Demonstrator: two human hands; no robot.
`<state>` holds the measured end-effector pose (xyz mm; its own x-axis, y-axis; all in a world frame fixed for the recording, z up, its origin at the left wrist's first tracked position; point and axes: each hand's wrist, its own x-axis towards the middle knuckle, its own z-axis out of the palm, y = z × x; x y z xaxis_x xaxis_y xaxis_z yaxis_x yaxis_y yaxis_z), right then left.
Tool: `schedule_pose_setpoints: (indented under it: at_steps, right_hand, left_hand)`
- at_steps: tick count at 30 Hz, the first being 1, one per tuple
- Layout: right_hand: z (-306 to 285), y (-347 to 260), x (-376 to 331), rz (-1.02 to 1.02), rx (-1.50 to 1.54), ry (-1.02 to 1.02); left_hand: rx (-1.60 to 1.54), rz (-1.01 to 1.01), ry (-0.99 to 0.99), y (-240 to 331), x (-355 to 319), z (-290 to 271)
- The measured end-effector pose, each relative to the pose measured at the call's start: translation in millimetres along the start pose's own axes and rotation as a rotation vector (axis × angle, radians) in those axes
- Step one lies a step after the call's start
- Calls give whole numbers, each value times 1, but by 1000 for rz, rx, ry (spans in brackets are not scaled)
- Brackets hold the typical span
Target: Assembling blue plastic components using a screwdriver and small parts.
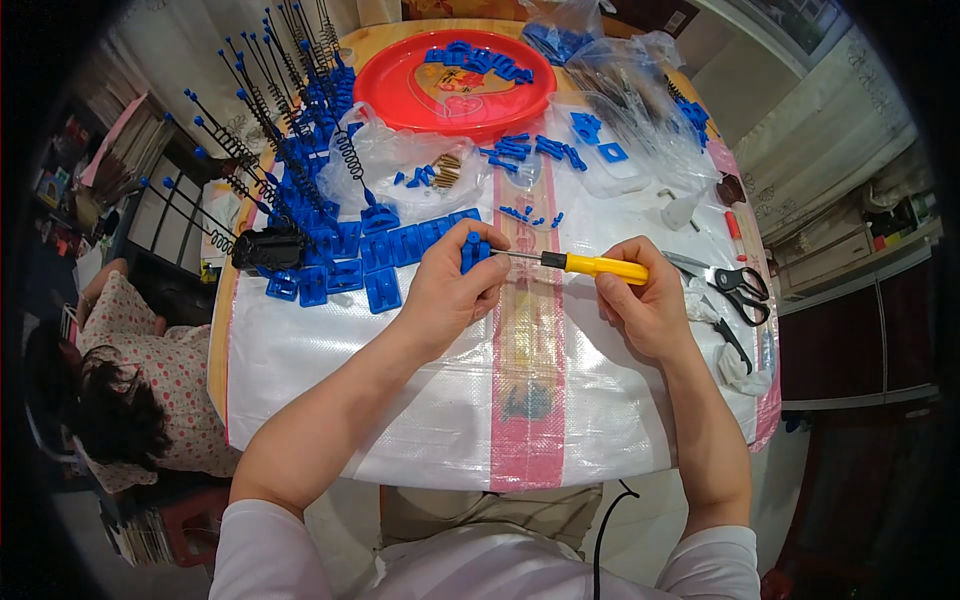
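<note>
My left hand (452,292) pinches a small blue plastic part (474,252) between thumb and fingers, above the middle of the table. In my right hand (648,298) is a screwdriver with a yellow handle (605,267), held level. Its metal shaft points left and its tip meets the blue part; the exact contact is hidden by my fingers. Just left of my left hand lie rows of flat blue plastic pieces (382,288). Beyond my hands are tiny blue pieces (530,216) and longer blue pieces (510,150).
A red round tray (375,100) with blue parts stands at the back. Blue bases with black springs and rods (262,150) crowd the left. Brass-coloured pieces (447,170) lie on a clear bag. Scissors (735,285) lie at right; another person (160,390) sits at left.
</note>
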<state>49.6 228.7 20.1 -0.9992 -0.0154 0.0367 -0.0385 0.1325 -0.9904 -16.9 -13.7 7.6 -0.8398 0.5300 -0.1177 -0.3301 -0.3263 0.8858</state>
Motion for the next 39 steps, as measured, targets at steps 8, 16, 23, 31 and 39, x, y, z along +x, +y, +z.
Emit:
schedule_pose_setpoints:
  at_steps: [8, 16, 23, 31, 39]
  right_hand:
    - [3, -4, -1, 3, -52, 30]
    - [1, -1, 0, 10, -79, 28]
    - [1, -5, -2, 33, -90, 25]
    - [1, -5, -1, 23, -83, 25]
    - [2, -6, -2, 9, -103, 30]
  left_hand:
    - [-2, 1, 1, 0, 0, 0]
    - [-26, 1, -20, -2, 0, -3]
    - [-3, -2, 3, -1, 0, 0]
    - [2, -7, 2, 0, 0, 1]
    - [10, -1, 1, -1, 0, 0]
